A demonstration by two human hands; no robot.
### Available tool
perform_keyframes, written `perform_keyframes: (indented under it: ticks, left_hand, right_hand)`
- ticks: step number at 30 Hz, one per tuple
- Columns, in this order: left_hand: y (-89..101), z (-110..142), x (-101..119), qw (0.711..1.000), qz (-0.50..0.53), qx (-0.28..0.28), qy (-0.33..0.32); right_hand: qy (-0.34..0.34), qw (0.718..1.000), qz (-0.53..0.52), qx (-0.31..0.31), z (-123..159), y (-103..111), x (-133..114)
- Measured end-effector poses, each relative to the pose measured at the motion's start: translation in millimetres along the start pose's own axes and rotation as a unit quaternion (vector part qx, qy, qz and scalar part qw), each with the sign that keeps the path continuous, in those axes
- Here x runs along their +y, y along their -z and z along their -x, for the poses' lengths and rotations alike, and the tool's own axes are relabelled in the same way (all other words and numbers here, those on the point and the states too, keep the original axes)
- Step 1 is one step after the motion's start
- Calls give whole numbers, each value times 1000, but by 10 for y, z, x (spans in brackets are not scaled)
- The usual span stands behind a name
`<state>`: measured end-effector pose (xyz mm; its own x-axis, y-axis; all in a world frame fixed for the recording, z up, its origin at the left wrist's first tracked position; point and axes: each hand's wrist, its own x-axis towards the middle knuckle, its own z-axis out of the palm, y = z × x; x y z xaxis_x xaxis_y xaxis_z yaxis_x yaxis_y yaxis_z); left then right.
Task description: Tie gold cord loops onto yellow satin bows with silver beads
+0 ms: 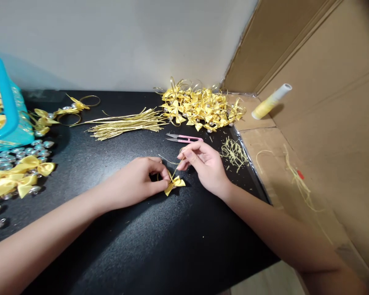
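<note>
The thumb and forefinger of the left hand [147, 177] are pinching the left side of a yellow bow [178, 182], its other fingers curling under a palm that is facing down. The right hand [208, 167] is hovering with its palm turning leftward, thumb and fingertips pinching a thin gold cord [174, 171] that is rising from the bow. The bow is sitting low between the hands, toward the right edge of the black table [135, 250]. The left forearm is slanting in from the left, while the right one is crossing the right edge. Just beyond the right hand, pink snips [187, 139] are lying; a thread tangle [234, 153] is hugging the right edge. Gold strips [129, 124] and a heap of bows [198, 104] are lining the back edge, the heap filling the back right corner.
</note>
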<state>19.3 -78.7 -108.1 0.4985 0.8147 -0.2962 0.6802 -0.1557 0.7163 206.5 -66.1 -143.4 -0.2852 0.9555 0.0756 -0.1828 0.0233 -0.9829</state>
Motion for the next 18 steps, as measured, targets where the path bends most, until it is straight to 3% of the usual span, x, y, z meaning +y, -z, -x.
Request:
perform_keyframes:
  ticks: [4,8,12,14,18]
  left_hand:
    - [-50,51,8,998,50,17,16]
    - [-117,114,19,996,82,37,29]
    - [-178,154,27,993,96,57,38]
    - [-199,170,26,993,94,64,38]
    - [-224,197,24,993,90,73,29]
  right_hand:
    - [-37,996,79,17,-41,38,-22]
    - [59,963,255,58,7,39,-230]
    - [158,901,402,-44,185,-19,-397]
    - [145,878,451,-68,286,-53,-383]
    - [109,865,488,-53,404,-88,-266]
